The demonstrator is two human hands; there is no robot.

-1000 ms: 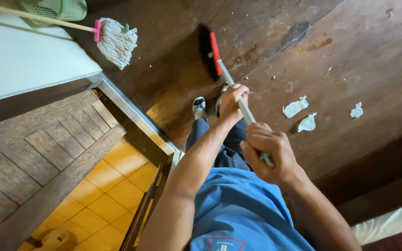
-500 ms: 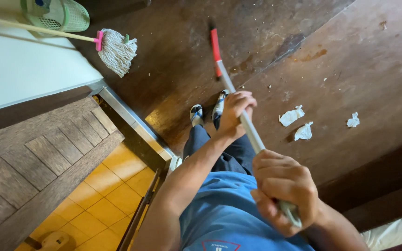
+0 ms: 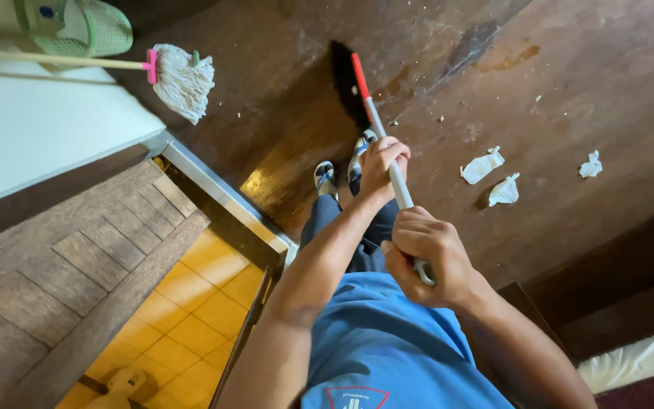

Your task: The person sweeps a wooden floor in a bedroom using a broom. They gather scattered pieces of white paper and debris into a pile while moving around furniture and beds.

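I see both hands clenched on the long grey-and-red broom handle [image 3: 384, 148] at frame centre: left hand [image 3: 382, 160] higher, right hand [image 3: 427, 253] lower. Its black brush head [image 3: 346, 83] has swung back into view since before.

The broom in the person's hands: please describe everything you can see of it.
The broom has a long, thin, pale metal-looking handle with a red section just above the head. Its head is a dark, black brush that rests on the brown wooden floor, ahead of the person's shoes. The handle slants from the floor up toward the camera. The left hand grips it about midway, and the right hand wraps around its upper end, hiding the tip. Crumpled white paper scraps lie to its right, not touching it.
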